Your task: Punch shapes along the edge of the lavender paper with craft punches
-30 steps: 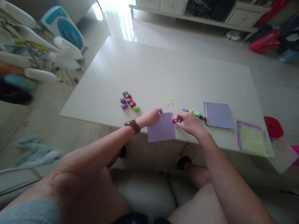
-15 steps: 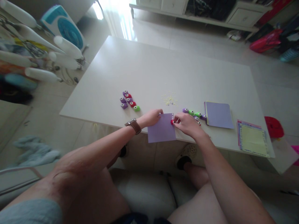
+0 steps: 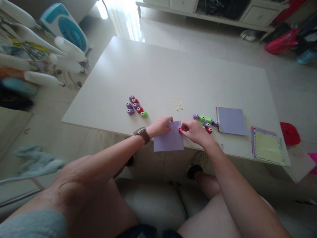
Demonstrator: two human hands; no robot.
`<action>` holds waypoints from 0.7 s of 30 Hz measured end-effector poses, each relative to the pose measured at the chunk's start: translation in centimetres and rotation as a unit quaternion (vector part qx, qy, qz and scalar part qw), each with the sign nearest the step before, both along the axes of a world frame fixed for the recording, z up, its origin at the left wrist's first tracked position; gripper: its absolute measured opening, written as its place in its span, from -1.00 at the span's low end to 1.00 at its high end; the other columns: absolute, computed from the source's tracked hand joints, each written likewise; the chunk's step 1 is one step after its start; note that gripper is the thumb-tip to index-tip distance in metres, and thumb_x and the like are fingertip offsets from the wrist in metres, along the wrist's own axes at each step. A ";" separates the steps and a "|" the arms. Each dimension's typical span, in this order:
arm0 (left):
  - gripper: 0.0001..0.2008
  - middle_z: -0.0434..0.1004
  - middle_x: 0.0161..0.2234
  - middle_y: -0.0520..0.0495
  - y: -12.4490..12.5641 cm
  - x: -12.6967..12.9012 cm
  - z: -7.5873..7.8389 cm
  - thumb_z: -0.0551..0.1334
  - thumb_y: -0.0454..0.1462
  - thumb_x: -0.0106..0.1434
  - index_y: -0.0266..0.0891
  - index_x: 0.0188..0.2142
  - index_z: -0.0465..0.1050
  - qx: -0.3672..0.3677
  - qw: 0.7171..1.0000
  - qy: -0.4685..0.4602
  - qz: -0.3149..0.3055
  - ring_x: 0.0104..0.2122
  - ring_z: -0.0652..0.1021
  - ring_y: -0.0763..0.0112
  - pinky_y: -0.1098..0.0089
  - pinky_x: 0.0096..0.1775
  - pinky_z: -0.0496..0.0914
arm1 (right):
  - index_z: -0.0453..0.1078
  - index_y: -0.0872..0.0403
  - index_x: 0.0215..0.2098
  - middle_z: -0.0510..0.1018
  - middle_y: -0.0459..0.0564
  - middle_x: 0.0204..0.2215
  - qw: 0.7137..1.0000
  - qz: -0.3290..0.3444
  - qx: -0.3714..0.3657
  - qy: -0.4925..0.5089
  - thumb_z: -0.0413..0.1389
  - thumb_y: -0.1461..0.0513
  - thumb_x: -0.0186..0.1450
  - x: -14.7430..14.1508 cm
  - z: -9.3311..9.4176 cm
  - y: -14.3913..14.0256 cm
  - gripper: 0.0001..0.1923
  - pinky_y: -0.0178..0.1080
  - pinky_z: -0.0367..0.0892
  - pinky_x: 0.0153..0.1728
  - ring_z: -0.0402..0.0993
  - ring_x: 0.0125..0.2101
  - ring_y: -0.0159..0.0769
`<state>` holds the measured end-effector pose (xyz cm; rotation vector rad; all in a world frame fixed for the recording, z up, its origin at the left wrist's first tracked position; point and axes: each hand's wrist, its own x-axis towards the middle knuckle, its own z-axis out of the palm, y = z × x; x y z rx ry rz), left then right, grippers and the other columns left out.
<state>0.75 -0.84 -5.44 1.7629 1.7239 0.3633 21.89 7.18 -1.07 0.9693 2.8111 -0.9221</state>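
Lilac paper, one square sheet [image 3: 168, 141], lies at the near edge of a white table [image 3: 153, 76], its lower part hanging out past the table's edge toward the person. A small red punch [image 3: 181, 130] sits clamped on the sheet's upper right corner, so the punch lies to the right of the sheet's middle and right at its top edge.

On that corner, the right hand [image 3: 195, 132] has its fingers closed around the red punch, thumb and fingertips pinching it from both sides. The left hand [image 3: 160, 125], with a brown-strapped watch [image 3: 142, 134] on its wrist, rests at the sheet's upper left corner, fingers curled down and pressing the paper against the table; how tightly it grips cannot be told. The two hands sit side by side along the sheet's top edge, the right one being the hand on the punch.

Just to the right of the right hand, a loose cluster of purple, green and red punches [image 3: 205, 121] lies on the table, and beyond them a stack of lilac paper [image 3: 231, 121]. Behind the hands, a scatter of tiny pale paper bits [image 3: 178, 105] dots the table. Further left sits a second group of punches [image 3: 135, 106], well apart from the sheet.
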 end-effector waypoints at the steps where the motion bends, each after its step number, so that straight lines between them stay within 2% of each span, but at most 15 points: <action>1: -0.64 0.60 -0.07 -0.14 0.0 0.1 0.0 0.28 -0.32 0.27 -0.21 0.07 0.44 -0.001 1.000 -0.001 -0.002 -0.07 0.55 0.17 0.28 -0.07 0.40 | 0.44 0.10 -0.36 0.52 -0.04 -0.37 1.000 0.001 -0.001 0.001 0.21 0.39 0.29 0.0 0.0 0.0 -0.89 -0.30 0.20 -0.31 0.40 -0.35 -0.29; 3: -0.60 0.56 -0.02 -0.13 -0.2 0.3 0.1 0.32 -0.30 0.26 -0.18 0.09 0.42 0.005 1.000 0.005 0.003 -0.03 0.53 0.16 0.24 -0.01 0.39 | 0.44 0.10 -0.36 0.52 -0.04 -0.37 1.000 0.001 -0.003 0.002 0.21 0.39 0.30 0.0 -0.1 0.0 -0.89 -0.30 0.20 -0.30 0.40 -0.35 -0.29; 6: -0.52 0.45 0.08 -0.17 -0.6 0.8 0.7 0.38 -0.28 0.24 -0.12 0.15 0.39 0.053 0.997 0.054 0.020 0.09 0.45 0.07 0.15 0.08 0.34 | 0.44 0.10 -0.35 0.51 -0.04 -0.37 1.000 0.001 -0.006 0.005 0.20 0.40 0.31 0.0 -0.1 0.0 -0.89 -0.29 0.21 -0.30 0.39 -0.35 -0.29; 8: -0.54 0.42 0.08 -0.18 -0.8 1.0 1.2 0.39 -0.28 0.23 -0.12 0.12 0.41 0.080 0.994 0.078 0.017 0.11 0.42 0.05 0.14 0.08 0.33 | 0.45 0.10 -0.34 0.51 -0.04 -0.37 1.000 -0.002 -0.009 0.008 0.20 0.40 0.31 0.0 -0.1 0.0 -0.89 -0.29 0.22 -0.29 0.39 -0.34 -0.28; 13: -0.80 0.54 -0.08 -0.10 -0.9 1.4 1.2 0.29 -0.32 0.32 -0.15 -0.06 0.47 0.023 0.999 0.033 -0.012 -0.18 0.55 0.24 0.30 -0.19 0.37 | 0.47 0.10 -0.33 0.51 -0.05 -0.37 1.000 -0.009 -0.017 0.007 0.21 0.41 0.30 0.0 0.1 -0.1 -0.89 -0.29 0.22 -0.29 0.39 -0.34 -0.29; 16: -0.90 0.58 -0.17 -0.08 -0.9 1.5 0.8 0.24 -0.30 0.35 -0.15 -0.14 0.48 0.010 0.999 0.030 -0.024 -0.20 0.56 0.21 0.30 -0.24 0.35 | 0.47 0.10 -0.34 0.52 -0.04 -0.36 1.000 -0.010 -0.021 0.005 0.20 0.41 0.30 -0.1 0.1 -0.1 -0.89 -0.30 0.23 -0.29 0.40 -0.34 -0.29; 21: -0.90 0.59 -0.18 -0.11 -0.9 1.4 0.6 0.20 -0.30 0.37 -0.16 -0.14 0.47 0.015 0.999 0.033 -0.036 -0.19 0.57 0.20 0.31 -0.23 0.35 | 0.50 0.10 -0.31 0.56 -0.03 -0.35 0.999 -0.024 -0.043 0.011 0.23 0.39 0.30 -0.1 0.6 0.1 -0.91 -0.31 0.28 -0.29 0.46 -0.34 -0.29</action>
